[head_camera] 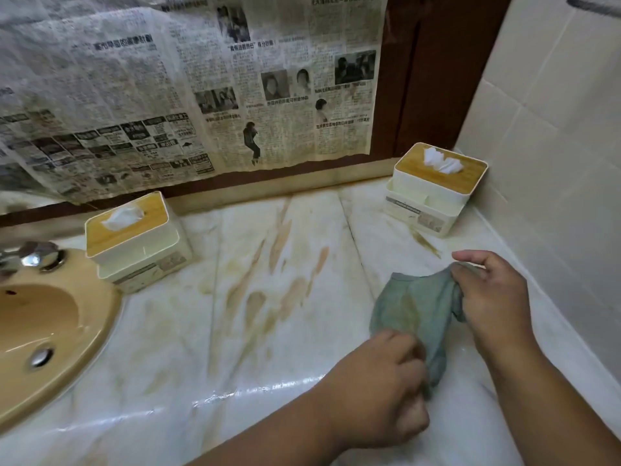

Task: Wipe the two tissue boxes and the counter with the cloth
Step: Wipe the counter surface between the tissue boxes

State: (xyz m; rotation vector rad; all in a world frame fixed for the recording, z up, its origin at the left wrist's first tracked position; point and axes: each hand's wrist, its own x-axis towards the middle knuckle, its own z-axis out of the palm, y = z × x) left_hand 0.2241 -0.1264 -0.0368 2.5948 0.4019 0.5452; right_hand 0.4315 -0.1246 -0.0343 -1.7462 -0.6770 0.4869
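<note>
Head view: at the lower right of the frame both hands hold a blue-green cloth [416, 304] over the pale marble table [208, 358]. The right hand [490, 297] pinches the cloth's upper end, with its forefinger stretched out above, and the left hand [379, 381] has its fingers curled round the lower end, so the cloth hangs bunched and slack between them. Whether the cloth touches the table cannot be told. Brown streaks [285, 264] run across the middle of the table, and a smaller one lies just in front of the corner tissue box [433, 196]. That box stands at the upper right, close against the tiled wall [554, 136], with a wooden lid and white tissue poking out of the top. The other tissue box [134, 243] stands at centre left, just beside the tan sink [67, 331] – same wooden lid, tissue showing through the slot. Both boxes are well apart from the hands. A chrome tap [33, 257] shows at the left edge, behind the sink. Sheets of newspaper [168, 95] cover the surface behind the table across the upper left and centre of the frame.
</note>
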